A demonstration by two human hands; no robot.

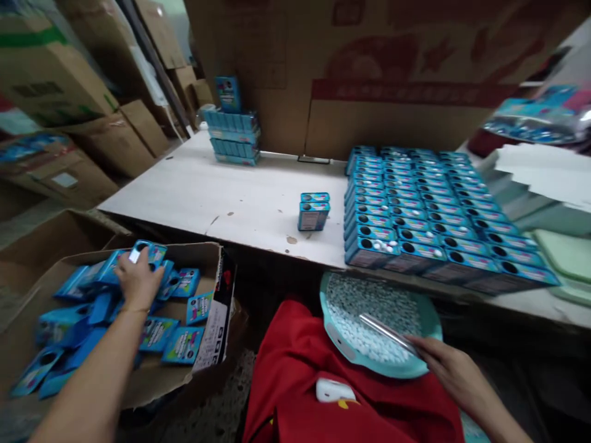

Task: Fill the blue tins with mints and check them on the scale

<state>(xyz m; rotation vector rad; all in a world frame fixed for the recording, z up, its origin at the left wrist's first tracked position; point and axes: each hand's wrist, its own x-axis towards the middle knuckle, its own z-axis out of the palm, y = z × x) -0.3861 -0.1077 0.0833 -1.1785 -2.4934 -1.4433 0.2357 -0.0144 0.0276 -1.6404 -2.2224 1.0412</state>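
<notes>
My left hand (135, 280) reaches into an open cardboard carton (217, 307) on the floor at lower left and closes on a small blue box (144, 252) among several loose blue boxes. My right hand (450, 366) rests on the edge of a teal tray (422, 314) of small white pellets on my lap. Its fingers pinch a thin clear stick-like tool (383, 331) that lies over the pellets.
A white table (221, 197) carries a large block of blue boxes with round holes (434, 215), a short stack of two (314, 212) and another stack at the back (234, 136). Cardboard cartons (111, 141) stand left and behind. Green foam sheets (566, 252) lie at right.
</notes>
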